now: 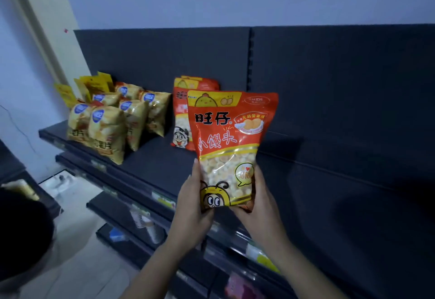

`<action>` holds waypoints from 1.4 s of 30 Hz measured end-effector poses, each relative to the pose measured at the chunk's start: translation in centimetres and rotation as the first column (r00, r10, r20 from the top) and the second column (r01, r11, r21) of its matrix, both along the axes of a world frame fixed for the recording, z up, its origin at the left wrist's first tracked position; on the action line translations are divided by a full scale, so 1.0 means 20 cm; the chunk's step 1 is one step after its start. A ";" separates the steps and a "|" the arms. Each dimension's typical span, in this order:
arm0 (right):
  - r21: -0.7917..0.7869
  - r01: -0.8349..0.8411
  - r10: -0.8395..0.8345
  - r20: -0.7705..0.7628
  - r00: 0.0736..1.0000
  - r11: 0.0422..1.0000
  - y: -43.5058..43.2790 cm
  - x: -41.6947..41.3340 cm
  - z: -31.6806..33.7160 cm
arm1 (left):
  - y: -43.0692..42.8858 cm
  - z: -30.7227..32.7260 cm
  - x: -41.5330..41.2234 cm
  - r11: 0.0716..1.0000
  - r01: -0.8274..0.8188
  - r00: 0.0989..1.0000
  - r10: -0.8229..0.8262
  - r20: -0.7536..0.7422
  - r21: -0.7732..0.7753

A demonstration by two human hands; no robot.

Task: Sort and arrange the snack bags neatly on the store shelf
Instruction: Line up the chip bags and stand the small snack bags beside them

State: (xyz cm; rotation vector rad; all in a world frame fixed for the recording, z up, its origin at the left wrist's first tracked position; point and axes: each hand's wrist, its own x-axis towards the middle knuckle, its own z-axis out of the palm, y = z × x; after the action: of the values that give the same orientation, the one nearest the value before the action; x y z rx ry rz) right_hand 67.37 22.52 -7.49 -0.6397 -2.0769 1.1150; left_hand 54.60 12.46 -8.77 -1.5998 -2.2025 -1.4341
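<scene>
Red snack bag (231, 148) is held upright above the front edge of the top shelf (153, 159), printed face towards us. We record both hands on its lower end. The left hand (193, 202) lies along the lower left edge, fingers closed against the bag. The right hand (261, 202) is curled round the lower right corner from behind. Just behind it, matching red bags (181, 119) stand against the back panel (164, 58). Yellow chip bags (110, 124) stand in rows towards the shelf's left end, with yellow packs (94, 85) at the left rear corner. Lower shelves (141, 207) carry small goods, too blurred for us to identify.
</scene>
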 end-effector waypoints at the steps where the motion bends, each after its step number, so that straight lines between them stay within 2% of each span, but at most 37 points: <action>1: 0.008 -0.015 0.015 0.004 1.000 1.000 -0.04 -0.07 -0.01 | -0.04 -0.01 -0.08 1.000 -0.025 0.999 0.025 -0.027 -0.002; 5: 0.027 -0.040 0.039 0.034 0.999 0.999 -0.17 -0.30 -0.04 | -0.16 -0.02 -0.32 0.996 -0.085 0.994 0.083 -0.072 -0.033; 9: 0.044 -0.067 0.063 0.087 0.994 0.997 -0.22 -0.50 -0.08 | -0.15 -0.06 -0.54 0.971 -0.213 0.975 0.204 -0.092 -0.111; 18: 0.042 -0.154 0.141 0.226 0.964 0.987 0.07 -0.98 -0.19 | 0.14 -0.19 -1.06 0.943 -0.253 0.964 0.227 -0.139 -0.214; 24: 0.114 -0.124 0.080 0.332 0.940 0.986 0.28 -1.24 -0.27 | 0.32 -0.22 -1.36 0.959 -0.046 0.991 0.008 -0.136 -0.278; 27: 0.171 -0.060 -0.014 0.401 0.916 0.984 0.31 -1.31 -0.32 | 0.34 -0.22 -1.45 0.936 0.065 0.990 -0.103 -0.094 -0.346; 32: 0.113 0.103 -0.137 0.350 0.927 0.988 0.32 -1.40 -0.36 | 0.43 -0.23 -1.59 0.894 0.096 0.977 -0.167 -0.129 -0.437; 35: 0.126 0.145 -0.183 0.392 0.901 0.981 0.31 -1.42 -0.32 | 0.44 -0.25 -1.62 0.877 0.178 0.977 -0.212 -0.028 -0.447; 39: 0.096 0.216 -0.237 0.432 0.870 0.972 0.26 -1.43 -0.30 | 0.39 -0.23 -1.63 0.847 0.372 0.924 -0.299 0.239 -0.381; 42: 0.071 0.280 -0.284 0.404 0.869 0.957 0.23 -1.45 -0.31 | 0.34 -0.22 -1.67 0.845 0.420 0.901 -0.344 0.266 -0.332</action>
State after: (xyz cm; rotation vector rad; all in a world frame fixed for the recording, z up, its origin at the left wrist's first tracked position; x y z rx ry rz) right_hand 38.36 27.02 -13.59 -1.2195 -2.2334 0.8514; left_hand 21.20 19.25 -13.12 -2.2290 -2.5020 -1.3519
